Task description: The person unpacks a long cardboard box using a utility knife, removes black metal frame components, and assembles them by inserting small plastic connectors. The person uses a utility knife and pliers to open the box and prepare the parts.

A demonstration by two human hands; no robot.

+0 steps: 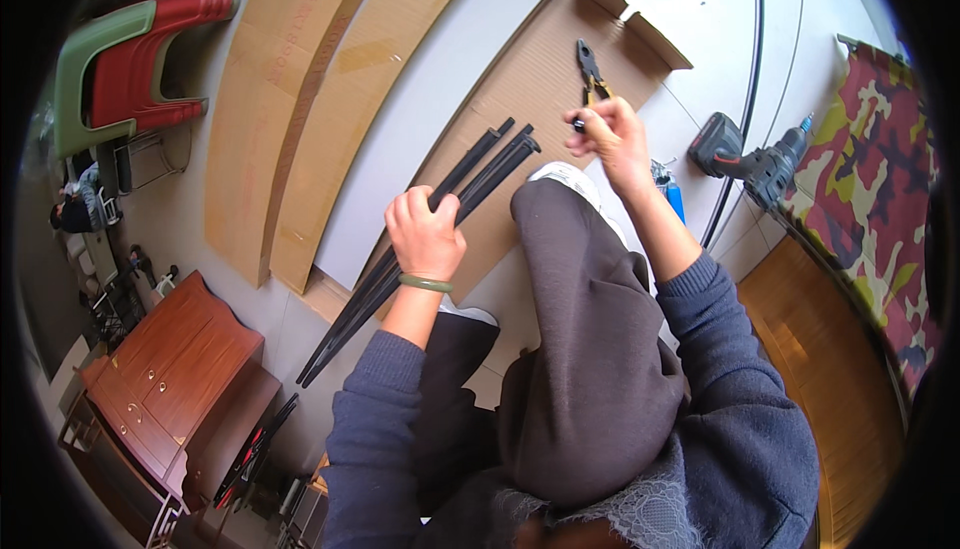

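My left hand (426,238) is wrapped around a bundle of long black rods (360,309), whose near ends reach down past my left forearm. The upper ends of the bundle fan apart slightly, and one carries a dark end fitting (531,145). Between the thumb and fingers of my right hand (609,140) is a small black piece (578,124), too small to name surely. Just beyond those fingers lie combination pliers (589,65) with black and yellow handles, resting on flattened cardboard (517,91).
Long cardboard boxes (262,99) and a white panel (442,91) lie on the left. A cordless drill (757,163) stands right, near thin black strips (752,61) and a camouflage cloth (862,196). Stacked plastic stools (127,69) and a wooden cabinet (172,391) are farther left.
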